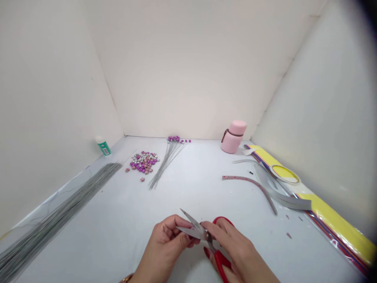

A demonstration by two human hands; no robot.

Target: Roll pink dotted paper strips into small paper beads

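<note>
1. A smooth white tabletop (197, 177) is offering open room at mid-frame, between a loose bundle of purple-tipped grey wires (166, 163) and a curved pink spotted strip (241, 178).
2. At lower centre, the left hand (166, 239), the right hand (235, 247) and spread, red-handled metal scissors (203, 235) are blocking the near side.
3. A long sheaf of thin grey wires (67, 210) is barring the lower left; a pile of small purple, silver and pink stars (144, 162) is sitting beyond its far end.
4. A pink cylindrical bottle (232, 141) is standing upright right of upper centre; a long yellow plastic-wrapped packet (338, 224) is lining the right.
</note>
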